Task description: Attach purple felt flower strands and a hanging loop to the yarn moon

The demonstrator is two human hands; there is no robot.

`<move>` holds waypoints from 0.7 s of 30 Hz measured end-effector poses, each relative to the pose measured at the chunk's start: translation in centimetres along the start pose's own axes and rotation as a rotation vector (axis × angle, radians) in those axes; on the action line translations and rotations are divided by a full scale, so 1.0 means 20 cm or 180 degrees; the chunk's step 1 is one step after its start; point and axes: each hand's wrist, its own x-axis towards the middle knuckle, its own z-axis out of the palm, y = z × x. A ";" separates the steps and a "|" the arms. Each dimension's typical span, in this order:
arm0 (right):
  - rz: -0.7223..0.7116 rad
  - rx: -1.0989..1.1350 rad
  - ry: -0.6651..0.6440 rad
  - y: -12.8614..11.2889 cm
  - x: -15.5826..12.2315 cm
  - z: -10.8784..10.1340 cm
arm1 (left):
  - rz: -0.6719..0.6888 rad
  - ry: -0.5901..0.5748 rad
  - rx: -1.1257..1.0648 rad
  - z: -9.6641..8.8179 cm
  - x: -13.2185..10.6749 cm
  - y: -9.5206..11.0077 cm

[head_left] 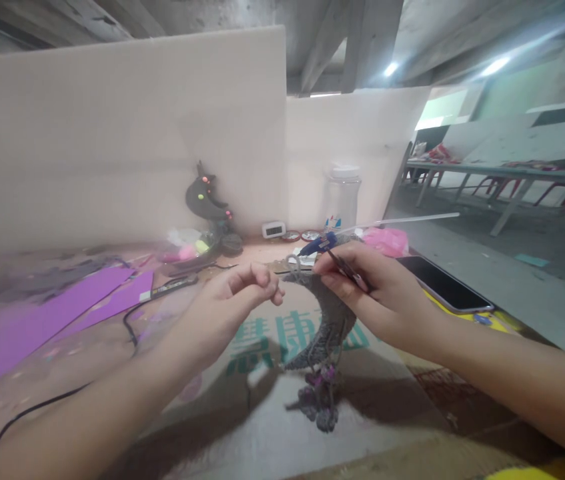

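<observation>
My right hand (372, 283) is closed around a dark, slim tool that looks like tweezers (348, 270). Below its fingers is a grey, textured crescent moon ornament (329, 327), with a pale loop (294, 263) at its top. Purple bits and grey flower-like pieces (319, 403) dangle from its lower end; whether my fingers also grip the crescent is unclear. Left of the ornament, my left hand (242, 293) has its fingers curled and pinched together, and anything between them is too small to see. Just behind the right hand lies a blue glue gun (319, 245) with a long clear glue stick.
A dark crescent figure on a stand (207, 200) and a clear jar (342, 197) stand by the white partition (127, 133). Purple sheets (57, 317) and a cutter knife (172, 288) lie left. A phone (445, 283) and pink plastic bag (387, 240) are right.
</observation>
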 end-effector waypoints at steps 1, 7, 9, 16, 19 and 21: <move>-0.0007 -0.0009 -0.0005 0.00 0.00 0.00 | -0.0001 0.0027 0.0125 0.00 0.00 0.01; 0.0000 0.0000 -0.0048 0.00 -0.01 0.01 | 0.0153 -0.0063 0.1027 0.00 -0.01 0.06; -0.0003 0.0026 -0.0102 0.01 -0.02 0.01 | 0.0276 -0.0110 0.1369 0.00 -0.02 0.08; 0.0057 0.0031 -0.0250 0.00 -0.02 0.02 | 0.0341 -0.0046 0.1895 0.01 -0.06 0.08; -0.0143 -0.0146 -0.0300 0.00 -0.01 -0.02 | 0.0245 0.0025 0.1698 0.02 -0.05 0.09; -0.0521 -0.0444 -0.0228 0.00 0.00 -0.06 | 0.0185 0.0084 0.1477 0.02 -0.04 0.10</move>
